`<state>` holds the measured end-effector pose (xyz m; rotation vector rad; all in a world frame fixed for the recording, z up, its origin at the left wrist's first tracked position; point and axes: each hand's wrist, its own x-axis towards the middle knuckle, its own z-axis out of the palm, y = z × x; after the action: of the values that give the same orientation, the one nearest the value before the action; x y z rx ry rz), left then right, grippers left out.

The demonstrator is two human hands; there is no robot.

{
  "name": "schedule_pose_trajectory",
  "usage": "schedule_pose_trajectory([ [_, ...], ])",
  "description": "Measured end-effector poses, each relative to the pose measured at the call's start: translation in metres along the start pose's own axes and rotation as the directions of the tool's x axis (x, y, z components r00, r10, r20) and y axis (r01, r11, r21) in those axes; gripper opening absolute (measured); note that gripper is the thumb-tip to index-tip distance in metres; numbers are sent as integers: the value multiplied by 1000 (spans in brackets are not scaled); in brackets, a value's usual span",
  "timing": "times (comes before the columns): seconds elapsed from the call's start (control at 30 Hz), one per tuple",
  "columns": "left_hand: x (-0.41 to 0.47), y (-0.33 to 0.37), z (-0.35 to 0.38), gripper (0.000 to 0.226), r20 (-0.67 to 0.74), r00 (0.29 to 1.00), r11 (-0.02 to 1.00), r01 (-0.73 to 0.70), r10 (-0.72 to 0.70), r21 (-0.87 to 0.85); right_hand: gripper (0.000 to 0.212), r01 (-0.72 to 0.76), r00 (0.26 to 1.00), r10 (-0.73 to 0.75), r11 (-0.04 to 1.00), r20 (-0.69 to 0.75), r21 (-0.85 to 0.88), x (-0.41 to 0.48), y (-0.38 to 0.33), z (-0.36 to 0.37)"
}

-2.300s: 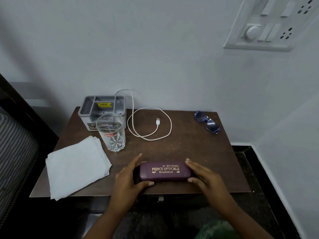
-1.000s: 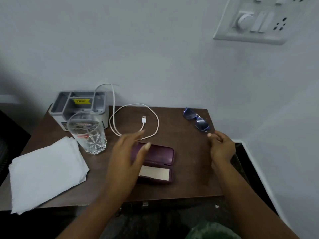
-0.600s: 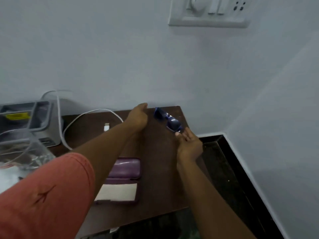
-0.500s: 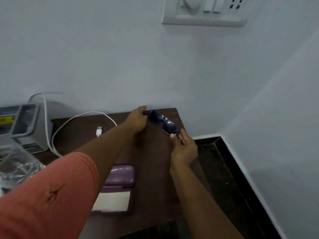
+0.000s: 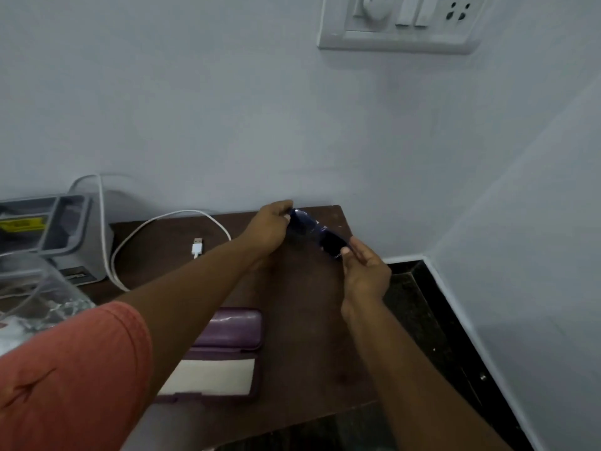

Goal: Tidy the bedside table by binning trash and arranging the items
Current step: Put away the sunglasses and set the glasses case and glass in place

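Note:
Blue sunglasses (image 5: 320,234) are at the back right corner of the brown bedside table (image 5: 305,320). My left hand (image 5: 268,227) grips their left end and my right hand (image 5: 366,271) pinches their right end. Whether the sunglasses are lifted off the table or still touch it, I cannot tell. A maroon glasses case (image 5: 224,353) lies open near the front edge, its pale lining facing up, partly behind my left forearm.
A white USB cable (image 5: 162,232) loops across the back of the table. A grey organiser box (image 5: 61,236) stands at the back left, a clear glass (image 5: 35,301) in front of it. Dark floor lies to the right, and a switchboard (image 5: 403,24) hangs above.
The case was closed under both hands, then left open on the table. Both hands reached to the back right corner and took hold of the sunglasses' two ends.

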<state>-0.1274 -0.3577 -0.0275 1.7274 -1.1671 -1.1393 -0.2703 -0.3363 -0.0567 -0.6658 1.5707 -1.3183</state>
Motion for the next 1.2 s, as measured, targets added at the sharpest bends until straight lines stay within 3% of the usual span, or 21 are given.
schedule_pose_trajectory([
  [0.2, -63, 9, -41, 39, -76, 993, 991, -99, 92, -86, 26, 105, 981, -95, 993, 171, -51, -31, -29, -17],
  [0.4, -163, -18, -80, 40, -177, 980, 984, -114, 88, -138, 21, 90, 930, -45, 990, 366, -106, -105, -31, -34],
  [0.63, -222, -77, -106, 44, -317, 948, 998, -51, 41, -22, 20, 103, 872, 61, 947, 486, -303, -155, 3, -32],
  [0.77, -231, -98, -107, 43, -339, 941, 997, 15, 11, 74, 17, 97, 865, 132, 902, 484, -420, -161, 17, -26],
  [0.83, -234, -102, -106, 37, -355, 935, 992, 62, -20, 108, 16, 144, 868, 123, 864, 480, -482, -162, 21, -25],
  [1.0, -243, -113, -101, 36, -334, 941, 989, -4, 53, 147, 16, 387, 837, 9, 698, 547, -603, -166, 20, -26],
  [1.2, -243, -130, -95, 37, -342, 934, 973, -26, 105, 228, 12, 602, 752, -74, 482, 655, -636, -173, 16, -26],
])
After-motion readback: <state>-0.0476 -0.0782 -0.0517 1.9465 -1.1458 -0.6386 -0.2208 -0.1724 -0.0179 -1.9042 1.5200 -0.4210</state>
